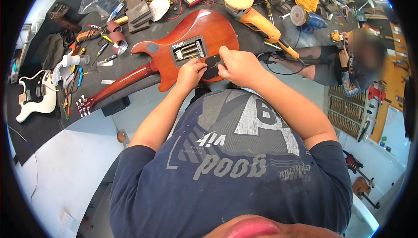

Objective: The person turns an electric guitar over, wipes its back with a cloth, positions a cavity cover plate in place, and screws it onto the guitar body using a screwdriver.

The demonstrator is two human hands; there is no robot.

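Note:
A glossy red-brown electric guitar (198, 29) lies face down on the dark bench, its neck pointing to the lower left. An open cavity in its back shows metal springs (188, 53). Beside the cavity is a dark cover plate (212, 67) near the body's lower edge. My left hand (190, 73) is closed in a pinch at the plate's left side; whatever is between its fingertips is too small to name. My right hand (238, 66) is curled at the plate's right side, thumb and finger pressed close over it, with its grip contents hidden.
A yellow power polisher (261, 24) lies right of the guitar, near a blue tool (311, 20). Tools, sandpaper rolls (116, 35) and a white guitar body (41, 96) lie to the left. Another person (357, 64) sits at the right, holding something small.

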